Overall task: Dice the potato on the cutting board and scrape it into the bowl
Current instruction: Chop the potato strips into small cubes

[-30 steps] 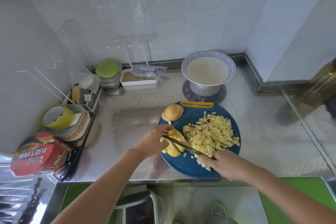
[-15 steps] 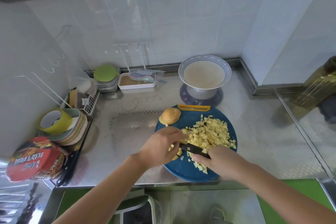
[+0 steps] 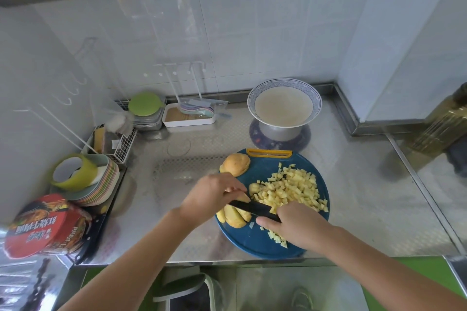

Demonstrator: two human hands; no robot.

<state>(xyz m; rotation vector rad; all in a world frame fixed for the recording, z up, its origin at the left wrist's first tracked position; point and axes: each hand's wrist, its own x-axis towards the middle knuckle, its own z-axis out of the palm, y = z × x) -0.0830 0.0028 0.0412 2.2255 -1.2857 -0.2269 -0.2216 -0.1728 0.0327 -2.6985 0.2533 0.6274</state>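
Note:
A round blue cutting board (image 3: 255,242) lies on the steel counter. A heap of diced potato (image 3: 293,190) covers its right half. Potato slices (image 3: 235,217) lie at its left edge, and a rounded potato piece (image 3: 236,164) sits at the far left. My left hand (image 3: 211,195) holds the sliced potato down with curled fingers. My right hand (image 3: 295,226) grips the handle of a dark knife (image 3: 252,207), whose blade lies across the slices. A white bowl with a blue patterned rim (image 3: 284,103) stands beyond the board on a metal pot.
A stack of plates with a yellow-green tape roll (image 3: 83,179) and a red instant-noodle tub (image 3: 48,226) crowd the left. A wire rack (image 3: 116,141), green-lidded container (image 3: 145,107) and white tray (image 3: 188,118) line the back wall. A stool (image 3: 184,290) stands below the counter edge.
The knife moved from a slanting position over the slices to lying across them, closer to my left fingers. The sliced pieces have fanned out at the board's left edge.

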